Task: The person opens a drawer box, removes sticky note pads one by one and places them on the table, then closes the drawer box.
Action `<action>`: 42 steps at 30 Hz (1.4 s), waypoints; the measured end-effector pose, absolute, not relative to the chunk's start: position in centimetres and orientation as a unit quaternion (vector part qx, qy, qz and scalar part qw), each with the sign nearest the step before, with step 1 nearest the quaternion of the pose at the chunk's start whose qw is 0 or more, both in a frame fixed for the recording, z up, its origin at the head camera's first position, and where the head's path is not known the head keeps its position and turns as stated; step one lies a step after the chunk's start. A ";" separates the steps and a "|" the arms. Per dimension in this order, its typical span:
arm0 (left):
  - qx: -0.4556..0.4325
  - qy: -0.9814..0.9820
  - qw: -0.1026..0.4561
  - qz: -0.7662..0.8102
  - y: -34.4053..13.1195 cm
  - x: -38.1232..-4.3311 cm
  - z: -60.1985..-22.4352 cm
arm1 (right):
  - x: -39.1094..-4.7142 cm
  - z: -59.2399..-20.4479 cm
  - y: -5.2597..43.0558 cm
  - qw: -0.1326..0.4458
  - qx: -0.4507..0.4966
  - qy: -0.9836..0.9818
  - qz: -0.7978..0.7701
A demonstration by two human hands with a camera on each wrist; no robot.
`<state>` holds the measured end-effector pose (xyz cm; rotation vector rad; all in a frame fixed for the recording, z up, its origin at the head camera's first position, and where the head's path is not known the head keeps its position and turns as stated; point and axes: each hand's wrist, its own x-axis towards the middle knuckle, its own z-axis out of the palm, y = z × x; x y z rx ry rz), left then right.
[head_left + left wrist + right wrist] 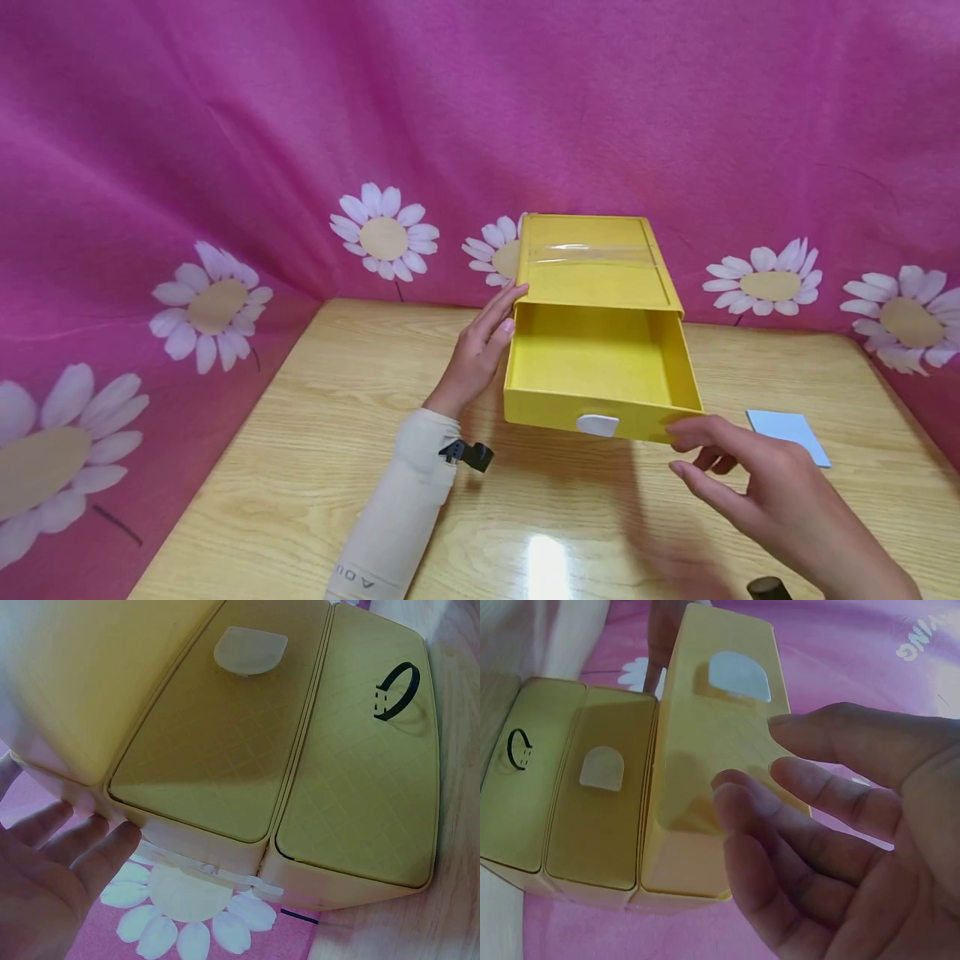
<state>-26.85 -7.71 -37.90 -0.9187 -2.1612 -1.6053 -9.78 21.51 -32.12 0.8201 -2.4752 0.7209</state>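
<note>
A yellow drawer unit (592,279) stands on the table, its top drawer (600,412) pulled out far enough to show the yellow inside. That drawer has a white tab (597,425) on its front. My left hand (480,346) rests with extended fingers against the unit's left side. Close to the drawer's front right corner is my right hand (757,475), its fingers loosely bent with nothing held; whether a fingertip touches the drawer I cannot tell. Two lower drawers are closed: the middle drawer (210,742) has a whitish tab, the bottom drawer (360,780) a black loop (405,694).
A light blue paper pad (791,433) lies on the wooden table (315,417) to the right of the unit. Behind everything hangs a pink cloth (525,108) printed with white daisies. Clear tape (592,252) crosses the unit's top.
</note>
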 end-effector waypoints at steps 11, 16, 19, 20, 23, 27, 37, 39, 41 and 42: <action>-0.302 -0.765 0.140 -0.551 -7.6 -26.8 -38.1 | -10.3 -32.6 20.5 0.208 0.309 -0.885 0.279; -0.298 -0.766 0.138 -0.553 -7.6 -26.8 -38.2 | -10.6 -33.0 20.1 0.209 0.314 -0.878 0.294; -0.296 -0.767 0.138 -0.552 -7.6 -26.8 -38.2 | -10.6 -33.0 19.8 0.204 0.310 -0.881 0.293; -0.295 -0.767 0.138 -0.552 -7.6 -26.8 -38.2 | -10.7 -33.0 19.7 0.204 0.311 -0.881 0.293; -0.292 -0.769 0.137 -0.552 -7.6 -26.8 -38.2 | -10.7 -33.0 19.5 0.206 0.317 -0.878 0.294; -0.294 -0.769 0.138 -0.551 -7.6 -26.8 -38.1 | -10.8 -33.1 19.1 0.210 0.325 -0.873 0.297; -0.296 -0.770 0.140 -0.548 -7.6 -26.7 -38.0 | -10.9 -32.8 18.3 0.200 0.318 -0.880 0.291; -0.293 -0.772 0.137 -0.547 -7.6 -26.7 -38.0 | -10.9 -32.8 18.2 0.201 0.315 -0.881 0.292; -0.290 -0.772 0.134 -0.549 -7.5 -26.7 -37.9 | -10.9 -32.8 18.0 0.204 0.312 -0.881 0.293; -0.290 -0.772 0.134 -0.550 -7.5 -26.7 -37.9 | -10.9 -32.8 18.0 0.205 0.310 -0.880 0.295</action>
